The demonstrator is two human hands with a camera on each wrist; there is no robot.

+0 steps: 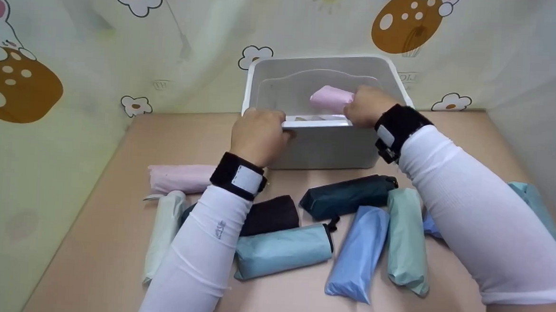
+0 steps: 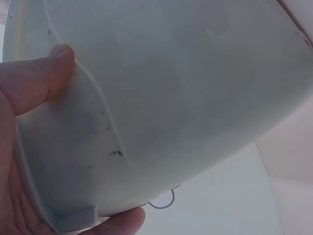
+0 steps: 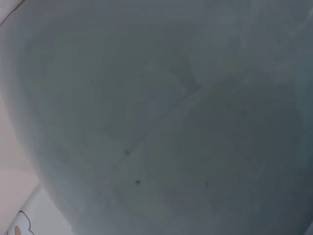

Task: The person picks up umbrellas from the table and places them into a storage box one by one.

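Note:
A light grey plastic bin with a white rim stands at the back, tilted a little toward me. My left hand grips its near left rim; in the left wrist view the thumb presses on the outer wall. Over the bin's opening, my right hand holds a pink folded umbrella by its right end. Part of that umbrella is hidden by the fingers. Some pale things show just inside the near rim. The right wrist view holds only the bin's outer wall, without the hand.
Several folded umbrellas in sleeves lie in front of the bin, among them a light blue one, a blue one, a green one, a dark teal one and a pink one. A patterned curtain hangs behind.

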